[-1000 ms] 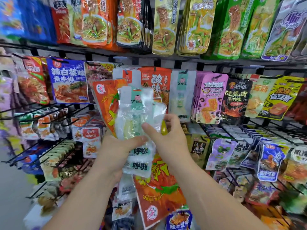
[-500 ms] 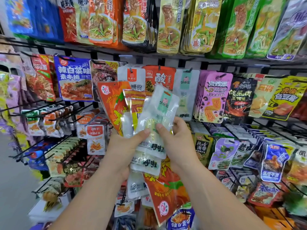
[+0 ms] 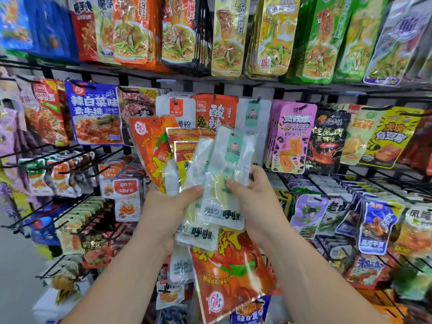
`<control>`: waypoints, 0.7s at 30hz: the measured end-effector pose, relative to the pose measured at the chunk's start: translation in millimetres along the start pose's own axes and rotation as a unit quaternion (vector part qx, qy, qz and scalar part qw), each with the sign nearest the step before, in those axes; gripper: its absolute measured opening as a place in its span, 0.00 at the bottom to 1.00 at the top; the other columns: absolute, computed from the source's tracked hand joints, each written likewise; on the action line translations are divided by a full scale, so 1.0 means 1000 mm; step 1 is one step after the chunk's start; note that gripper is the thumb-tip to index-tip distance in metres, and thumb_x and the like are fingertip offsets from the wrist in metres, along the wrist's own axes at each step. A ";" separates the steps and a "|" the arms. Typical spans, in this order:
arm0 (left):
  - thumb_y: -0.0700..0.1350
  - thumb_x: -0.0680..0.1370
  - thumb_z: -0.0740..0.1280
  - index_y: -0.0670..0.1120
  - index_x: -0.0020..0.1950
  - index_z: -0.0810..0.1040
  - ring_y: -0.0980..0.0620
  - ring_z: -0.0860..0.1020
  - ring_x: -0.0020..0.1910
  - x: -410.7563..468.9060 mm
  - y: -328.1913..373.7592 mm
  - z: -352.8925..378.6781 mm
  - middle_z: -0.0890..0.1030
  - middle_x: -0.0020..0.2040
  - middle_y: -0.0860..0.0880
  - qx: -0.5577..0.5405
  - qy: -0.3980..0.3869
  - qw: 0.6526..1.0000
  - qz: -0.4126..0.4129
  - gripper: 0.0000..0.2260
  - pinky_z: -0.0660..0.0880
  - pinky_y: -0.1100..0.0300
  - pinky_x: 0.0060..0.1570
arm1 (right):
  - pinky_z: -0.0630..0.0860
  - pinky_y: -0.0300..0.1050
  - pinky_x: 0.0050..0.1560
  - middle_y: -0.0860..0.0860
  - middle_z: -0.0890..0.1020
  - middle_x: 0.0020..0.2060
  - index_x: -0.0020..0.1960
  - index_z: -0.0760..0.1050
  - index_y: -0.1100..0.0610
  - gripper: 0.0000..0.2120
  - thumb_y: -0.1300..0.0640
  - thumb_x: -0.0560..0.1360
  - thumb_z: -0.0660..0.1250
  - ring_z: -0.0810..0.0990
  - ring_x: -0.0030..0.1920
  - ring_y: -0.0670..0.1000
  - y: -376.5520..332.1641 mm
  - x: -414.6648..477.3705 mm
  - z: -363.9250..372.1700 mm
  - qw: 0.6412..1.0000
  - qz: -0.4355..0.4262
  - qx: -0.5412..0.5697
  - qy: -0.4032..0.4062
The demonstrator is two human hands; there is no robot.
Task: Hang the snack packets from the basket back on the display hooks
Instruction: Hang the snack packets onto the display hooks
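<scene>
My left hand (image 3: 168, 211) grips a fanned bunch of snack packets: an orange-red packet (image 3: 152, 148) at the left, a red-and-yellow one (image 3: 187, 146) behind, and clear white ones (image 3: 196, 235). My right hand (image 3: 254, 202) pinches the front clear white packet with a green label (image 3: 231, 164), tilted to the right. Another orange packet (image 3: 231, 272) hangs below the bunch. On the rack behind, a matching clear white packet with a green label (image 3: 253, 113) hangs on a hook (image 3: 258, 99). No basket is in view.
A black wire rack fills the view, with rows of hanging packets: tall noodle packs (image 3: 229, 36) on top, a blue packet (image 3: 93, 113) at the left, purple (image 3: 292, 136) and yellow (image 3: 390, 136) ones at the right. Bare black hooks (image 3: 35, 164) stick out at the lower left.
The front clear white packet has been drawn up and to the right out of the bunch by my right hand. The view has shifted slightly toward the rack.
</scene>
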State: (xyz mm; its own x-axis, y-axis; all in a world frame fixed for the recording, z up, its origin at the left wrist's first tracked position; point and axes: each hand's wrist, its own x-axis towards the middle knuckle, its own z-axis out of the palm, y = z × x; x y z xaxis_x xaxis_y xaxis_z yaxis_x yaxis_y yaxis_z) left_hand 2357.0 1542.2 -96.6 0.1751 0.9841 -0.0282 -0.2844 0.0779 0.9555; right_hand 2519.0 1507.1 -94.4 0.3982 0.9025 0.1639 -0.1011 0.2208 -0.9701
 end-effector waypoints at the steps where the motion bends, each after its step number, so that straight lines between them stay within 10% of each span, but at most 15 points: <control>1: 0.40 0.74 0.78 0.40 0.55 0.85 0.41 0.88 0.40 0.000 0.000 0.000 0.88 0.46 0.41 0.001 -0.001 1.000 0.003 0.11 0.82 0.52 0.31 | 0.84 0.62 0.53 0.58 0.86 0.53 0.62 0.73 0.53 0.14 0.64 0.79 0.71 0.87 0.51 0.59 -0.002 0.001 -0.002 1.000 0.002 -0.003 0.000; 13: 0.38 0.74 0.78 0.40 0.54 0.86 0.42 0.87 0.39 0.005 0.004 -0.004 0.88 0.46 0.41 -0.013 0.008 1.000 0.016 0.10 0.83 0.51 0.33 | 0.80 0.72 0.56 0.59 0.86 0.55 0.62 0.76 0.56 0.19 0.63 0.72 0.70 0.85 0.56 0.66 -0.016 0.017 -0.021 0.999 0.009 0.011 0.033; 21: 0.38 0.74 0.77 0.40 0.58 0.85 0.46 0.87 0.35 0.007 0.006 -0.006 0.88 0.44 0.43 -0.026 0.016 0.999 0.035 0.13 0.80 0.57 0.27 | 0.85 0.61 0.50 0.55 0.88 0.51 0.59 0.80 0.54 0.10 0.63 0.80 0.67 0.87 0.49 0.59 -0.035 0.024 -0.029 0.997 -0.020 -0.034 0.069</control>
State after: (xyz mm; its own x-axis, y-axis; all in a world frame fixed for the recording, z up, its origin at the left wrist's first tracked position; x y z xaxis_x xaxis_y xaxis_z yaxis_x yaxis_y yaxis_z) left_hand 2350.8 1550.9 -93.2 0.1233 0.9920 0.0274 -0.3441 0.0169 0.9388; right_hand 2558.3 1510.7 -61.3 0.5227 0.8329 0.1817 -0.0229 0.2267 -0.9737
